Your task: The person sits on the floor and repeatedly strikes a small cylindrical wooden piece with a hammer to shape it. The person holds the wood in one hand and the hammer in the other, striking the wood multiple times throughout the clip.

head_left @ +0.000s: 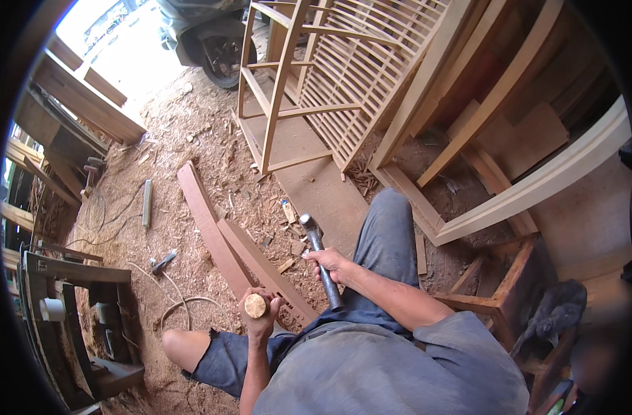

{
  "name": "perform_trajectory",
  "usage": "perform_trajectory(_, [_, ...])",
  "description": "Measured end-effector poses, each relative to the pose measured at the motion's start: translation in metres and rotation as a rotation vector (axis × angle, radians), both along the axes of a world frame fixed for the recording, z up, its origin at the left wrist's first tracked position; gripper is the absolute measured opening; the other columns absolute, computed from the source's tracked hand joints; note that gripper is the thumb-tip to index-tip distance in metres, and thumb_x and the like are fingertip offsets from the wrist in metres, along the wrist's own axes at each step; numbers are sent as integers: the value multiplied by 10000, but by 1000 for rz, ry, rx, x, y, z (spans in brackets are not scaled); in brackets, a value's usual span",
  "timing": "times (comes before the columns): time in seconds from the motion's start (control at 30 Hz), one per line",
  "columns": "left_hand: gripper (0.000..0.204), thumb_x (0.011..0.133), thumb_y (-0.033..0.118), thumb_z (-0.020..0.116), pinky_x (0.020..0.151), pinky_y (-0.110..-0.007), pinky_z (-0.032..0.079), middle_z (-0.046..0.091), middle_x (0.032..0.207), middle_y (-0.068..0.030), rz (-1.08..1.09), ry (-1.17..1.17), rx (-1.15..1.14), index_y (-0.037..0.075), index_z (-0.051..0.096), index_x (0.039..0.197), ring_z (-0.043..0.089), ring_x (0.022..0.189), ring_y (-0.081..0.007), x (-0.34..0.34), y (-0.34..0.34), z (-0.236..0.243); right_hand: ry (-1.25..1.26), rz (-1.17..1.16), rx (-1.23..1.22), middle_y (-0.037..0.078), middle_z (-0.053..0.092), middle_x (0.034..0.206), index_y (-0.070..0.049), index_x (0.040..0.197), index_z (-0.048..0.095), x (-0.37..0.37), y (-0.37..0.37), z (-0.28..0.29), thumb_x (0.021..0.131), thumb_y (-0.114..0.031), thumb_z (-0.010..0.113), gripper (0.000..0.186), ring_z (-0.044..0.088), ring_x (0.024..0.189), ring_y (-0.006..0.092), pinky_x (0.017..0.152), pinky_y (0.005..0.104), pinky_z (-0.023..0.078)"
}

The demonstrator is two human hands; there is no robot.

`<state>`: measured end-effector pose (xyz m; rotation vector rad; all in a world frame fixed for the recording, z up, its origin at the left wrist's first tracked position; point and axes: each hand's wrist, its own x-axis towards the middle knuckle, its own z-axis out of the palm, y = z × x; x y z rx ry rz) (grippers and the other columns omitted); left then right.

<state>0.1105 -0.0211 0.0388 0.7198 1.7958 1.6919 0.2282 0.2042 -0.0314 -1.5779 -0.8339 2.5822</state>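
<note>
My right hand (330, 268) is wrapped round the shaft of a hammer (316, 238), its metal head pointing up and away from me. My left hand (257, 321) closes on a round wooden handle (255, 306), seen end-on and like a chisel's; whatever lies below the grip is hidden. Two curved reddish wooden pieces (209, 225) lie side by side in front of me. Their near ends run under my left hand and beside my lap. Small slots show in the right-hand piece (264, 268) near my left hand.
Wood shavings cover the floor (191, 138). A slatted wooden frame (361, 76) stands ahead right, with a large curved frame (537, 183) nearer. A dark wooden stand (81, 273) is at left, with a cable (184, 302) beside it. A small yellow-and-white bottle (289, 211) lies ahead. A vehicle wheel (224, 61) shows far off.
</note>
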Motion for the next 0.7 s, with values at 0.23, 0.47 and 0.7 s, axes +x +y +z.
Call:
perform_trajectory(0.23, [286, 790, 2, 849, 687, -246, 513, 663, 827, -18, -34, 59, 32, 42, 619, 956, 619, 749, -88, 12, -9, -8, 28, -29, -78, -9, 507, 621, -95, 863, 565, -2, -1, -9, 931, -147, 769, 221, 506, 459, 118, 409, 317, 477])
perform_trajectory(0.47, [295, 778, -1, 860, 705, -260, 526, 662, 848, -32, -50, 69, 9, 41, 623, 947, 630, 771, -105, 21, -12, -8, 52, -30, -37, -24, 497, 608, -70, 919, 614, -3, -6, -7, 943, -175, 776, 194, 497, 455, 102, 403, 301, 465])
perform_trajectory(0.7, [304, 779, -27, 858, 728, -267, 532, 643, 853, -40, -52, 112, 30, 32, 611, 946, 626, 786, -116, 25, -12, -1, 51, -37, -29, -23, 475, 599, -32, 943, 691, -4, -7, -9, 941, -166, 765, 153, 476, 454, 112, 403, 327, 469])
